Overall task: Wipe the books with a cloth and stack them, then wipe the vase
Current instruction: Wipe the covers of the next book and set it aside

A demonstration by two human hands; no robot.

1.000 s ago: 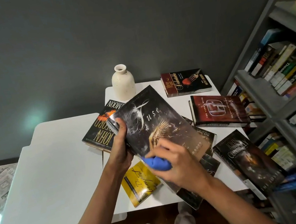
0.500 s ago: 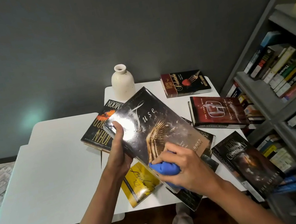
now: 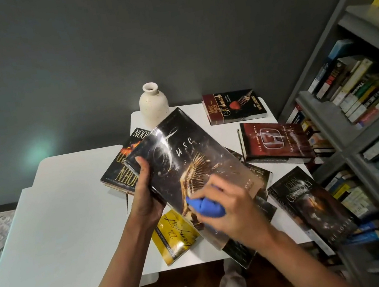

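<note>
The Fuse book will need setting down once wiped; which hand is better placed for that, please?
Probably left: the left hand grips the book by its edge, while the right hand holds the blue cloth.

The head view looks steeply down, close over the hands [image 3: 188, 203] and table [image 3: 72, 224].

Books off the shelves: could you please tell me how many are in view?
8: Fuse in the left hand; Moon, Delectable, Honda Myth, Connolly, yellow Tempest on the table; Twain and a dark book partly under Fuse. More may be hidden.
</note>
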